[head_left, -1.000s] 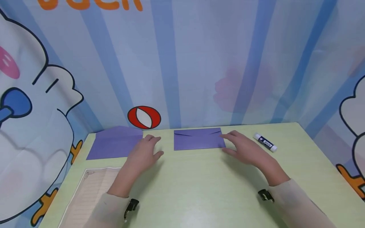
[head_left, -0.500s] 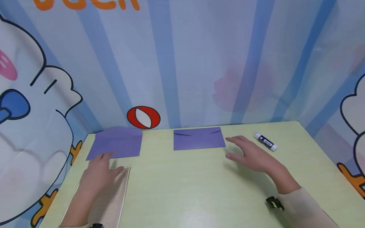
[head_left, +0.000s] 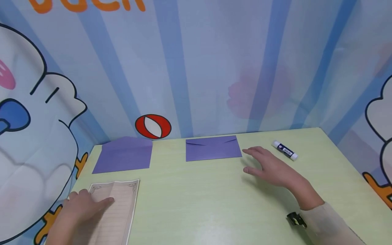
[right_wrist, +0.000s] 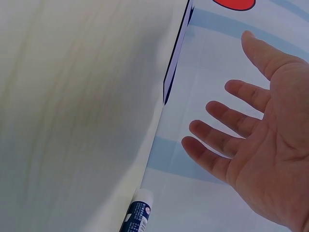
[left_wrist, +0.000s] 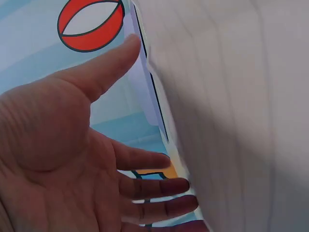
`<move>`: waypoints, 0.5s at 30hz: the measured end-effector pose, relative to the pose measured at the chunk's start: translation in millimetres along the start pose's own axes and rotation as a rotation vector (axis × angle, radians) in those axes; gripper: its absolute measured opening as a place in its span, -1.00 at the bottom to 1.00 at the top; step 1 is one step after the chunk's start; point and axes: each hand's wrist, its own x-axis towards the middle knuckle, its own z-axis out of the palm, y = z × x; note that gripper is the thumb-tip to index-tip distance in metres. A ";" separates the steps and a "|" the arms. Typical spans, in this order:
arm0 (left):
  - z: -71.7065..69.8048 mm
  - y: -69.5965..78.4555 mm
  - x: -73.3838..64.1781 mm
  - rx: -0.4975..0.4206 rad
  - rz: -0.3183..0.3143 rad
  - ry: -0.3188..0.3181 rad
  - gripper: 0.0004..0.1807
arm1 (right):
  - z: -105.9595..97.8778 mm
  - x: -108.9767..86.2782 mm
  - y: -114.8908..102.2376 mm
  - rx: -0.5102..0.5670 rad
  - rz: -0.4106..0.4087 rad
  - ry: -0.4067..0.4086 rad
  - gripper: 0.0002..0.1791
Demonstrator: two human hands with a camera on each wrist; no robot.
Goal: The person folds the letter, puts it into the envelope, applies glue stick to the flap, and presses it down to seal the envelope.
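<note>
My left hand [head_left: 81, 206] is over the left side of a lined sheet of letter paper [head_left: 120, 204] with a decorated border and a crease down it. In the left wrist view its thumb and fingers are spread, fingertips right at the paper's edge. My right hand [head_left: 271, 166] hovers with fingers apart, just right of a closed purple envelope [head_left: 213, 149], holding nothing. Behind the paper lies a second purple envelope [head_left: 124, 158] with its flap up. A glue stick [head_left: 284, 150] with white ends and a dark label lies beyond the right hand.
The pale table [head_left: 190, 200] ends at the back against a blue striped cloth backdrop [head_left: 208, 68] printed with cartoon figures. The backdrop also rises along the left and right sides.
My left hand has moved left and toward me, from near the open-flapped envelope to the letter paper. My right hand has drawn back slightly to the right from the closed envelope.
</note>
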 end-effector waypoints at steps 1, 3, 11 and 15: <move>0.0 -0.4 -0.4 0.003 -0.009 -0.014 0.41 | 0.0 -0.4 -0.1 -0.002 -0.005 0.003 -0.22; 0.1 -0.1 -1.3 0.012 -0.027 -0.030 0.40 | -0.1 -1.1 -0.8 -0.002 -0.003 0.003 -0.22; -0.5 -0.1 -0.9 -0.074 -0.154 -0.022 0.42 | -0.3 -3.2 -1.4 -0.004 0.008 -0.011 -0.22; -3.2 -4.1 3.0 -0.154 -0.132 -0.015 0.25 | -0.5 -3.2 -1.3 -0.010 0.005 -0.014 -0.22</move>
